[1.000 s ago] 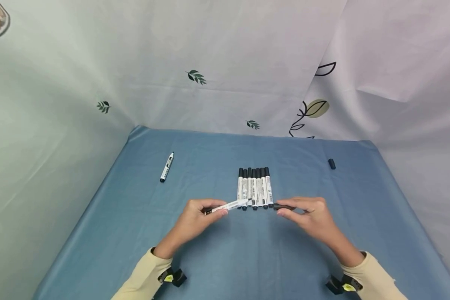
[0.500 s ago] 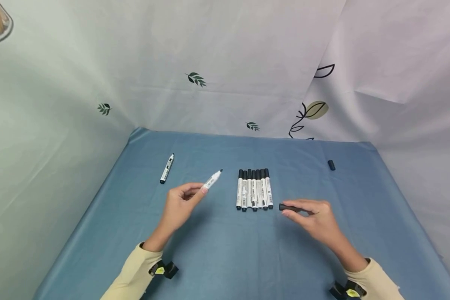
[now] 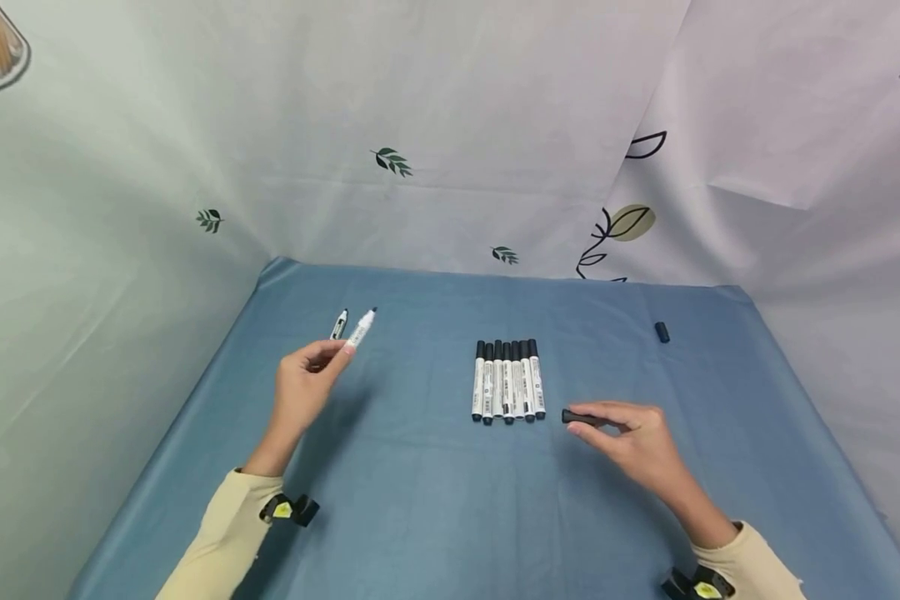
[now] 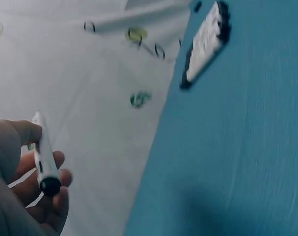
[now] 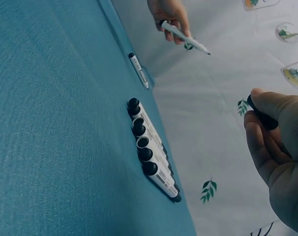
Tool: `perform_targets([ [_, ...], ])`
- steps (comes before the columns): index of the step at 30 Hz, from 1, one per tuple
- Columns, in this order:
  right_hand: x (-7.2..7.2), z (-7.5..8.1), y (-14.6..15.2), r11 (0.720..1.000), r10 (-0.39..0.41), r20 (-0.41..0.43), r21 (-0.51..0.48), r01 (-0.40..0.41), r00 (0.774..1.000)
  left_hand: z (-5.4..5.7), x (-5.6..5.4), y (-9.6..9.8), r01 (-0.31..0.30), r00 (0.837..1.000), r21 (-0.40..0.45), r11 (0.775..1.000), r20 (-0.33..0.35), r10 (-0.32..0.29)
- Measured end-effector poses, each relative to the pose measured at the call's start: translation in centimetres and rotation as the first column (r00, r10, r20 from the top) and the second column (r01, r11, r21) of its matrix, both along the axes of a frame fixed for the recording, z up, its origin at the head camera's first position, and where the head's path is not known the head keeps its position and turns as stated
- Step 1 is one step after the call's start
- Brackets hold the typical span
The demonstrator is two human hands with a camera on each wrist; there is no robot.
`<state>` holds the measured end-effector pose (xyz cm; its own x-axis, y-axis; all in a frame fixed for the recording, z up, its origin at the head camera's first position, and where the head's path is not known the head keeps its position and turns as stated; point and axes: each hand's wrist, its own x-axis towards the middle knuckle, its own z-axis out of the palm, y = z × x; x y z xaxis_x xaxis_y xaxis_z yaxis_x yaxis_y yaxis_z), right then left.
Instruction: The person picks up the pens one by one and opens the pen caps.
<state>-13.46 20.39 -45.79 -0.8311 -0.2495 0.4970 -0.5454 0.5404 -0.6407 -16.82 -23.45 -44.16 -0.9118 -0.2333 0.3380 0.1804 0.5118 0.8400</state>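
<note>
My left hand (image 3: 305, 382) pinches an uncapped white marker (image 3: 362, 327) between thumb and fingers, its dark tip pointing up and away. In the left wrist view the held marker's black end faces the camera. Behind this hand in the head view lies another uncapped marker (image 3: 340, 323) on the blue cloth, partly hidden by the fingers. My right hand (image 3: 630, 437) pinches a black marker cap (image 3: 579, 417) above the cloth, right of a row of several capped markers (image 3: 507, 382). Those lie side by side, black caps toward the back.
A loose black cap (image 3: 662, 332) lies at the back right of the blue cloth (image 3: 435, 500). Pale fabric walls (image 3: 495, 100) with leaf prints rise behind and along both sides of the table.
My left hand has carried the uncapped marker from near the row to the back left, beside the lying marker. My right hand has shifted slightly right, still holding the cap.
</note>
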Motion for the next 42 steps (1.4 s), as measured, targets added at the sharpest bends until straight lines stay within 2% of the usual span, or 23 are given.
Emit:
perform_targets([
  [5, 0.0, 0.0, 0.1, 1.0, -0.019, 0.005, 0.002, 0.019, 1.0, -0.7, -1.6, -2.5, -0.107, 0.994, -0.033, 0.994, 0.029, 0.108],
  [11, 0.2, -0.1, 0.2, 0.999, -0.037, 0.014, 0.022, 0.037, 0.999, -1.6, -2.5, -4.5, -0.166, 0.981, -0.063, 0.984, 0.089, 0.171],
  [19, 0.6, -0.1, 0.2, 0.998, -0.048, 0.037, 0.039, 0.047, 0.998, -2.6, -4.2, -6.1, -0.183, 0.977, -0.063, 0.981, 0.098, 0.189],
  [23, 0.6, -0.2, 0.1, 0.999, -0.044, 0.043, 0.031, 0.043, 0.998, -3.5, -5.4, -7.1, -0.192, 0.975, -0.06, 0.979, 0.1, 0.198],
  [28, 0.7, -0.3, 0.1, 0.999, -0.044, 0.048, 0.023, 0.043, 0.998, -4.6, -6.5, -8.1, -0.191, 0.97, -0.088, 0.978, 0.138, 0.202],
  [37, 0.8, -0.2, 0.1, 0.998, -0.053, 0.066, 0.036, 0.05, 0.996, -5.7, -7.6, -8.5, -0.123, 0.963, -0.175, 0.977, 0.216, 0.16],
  [42, 1.0, -0.2, 0.1, 0.998, -0.055, 0.073, 0.036, 0.052, 0.996, -6.2, -7.9, -8.3, -0.117, 0.961, -0.174, 0.978, 0.227, 0.156],
])
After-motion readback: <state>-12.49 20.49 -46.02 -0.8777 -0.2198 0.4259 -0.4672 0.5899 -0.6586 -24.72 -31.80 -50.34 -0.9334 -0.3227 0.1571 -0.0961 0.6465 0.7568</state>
